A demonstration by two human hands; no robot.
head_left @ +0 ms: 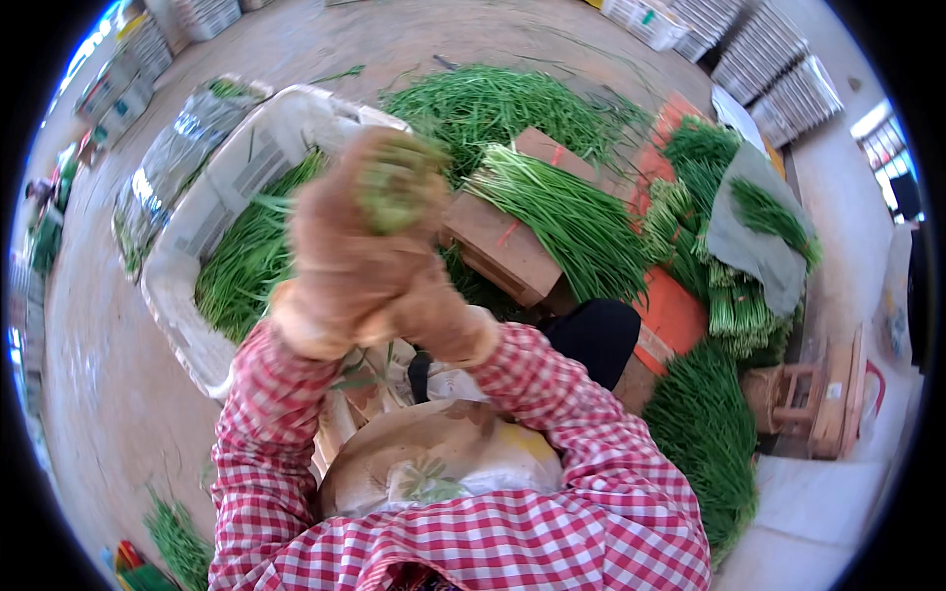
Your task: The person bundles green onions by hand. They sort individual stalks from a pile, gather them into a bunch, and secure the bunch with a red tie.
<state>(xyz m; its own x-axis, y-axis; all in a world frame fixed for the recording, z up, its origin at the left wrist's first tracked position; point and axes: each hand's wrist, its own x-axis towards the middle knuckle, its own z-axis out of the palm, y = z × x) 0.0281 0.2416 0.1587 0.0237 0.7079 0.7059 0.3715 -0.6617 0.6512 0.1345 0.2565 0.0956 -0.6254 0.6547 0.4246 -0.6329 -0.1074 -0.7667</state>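
Note:
My left hand (330, 222), in a brown work glove, is closed around a bunch of chives (396, 185). The cut stem ends point up at me. Just below and to the right, my right hand (434, 310), also gloved, is pressed against the left and looks closed on the same bunch. Motion blurs both hands, and they hide most of the bunch. Beyond them, loose chives (567, 212) lie across a cardboard box (507, 266), pale stem ends toward the far left. A white plastic crate (182, 281) with loose green leaves in it stands to the left.
A big heap of chives (512, 108) lies on the floor ahead. On the right are tied bunches (744, 310), a grey cloth (754, 227), more chives (705, 433) and a wooden stool (828, 399). A plastic-wrapped bundle (177, 158) sits beyond the crate; stacked crates (759, 54) stand far right.

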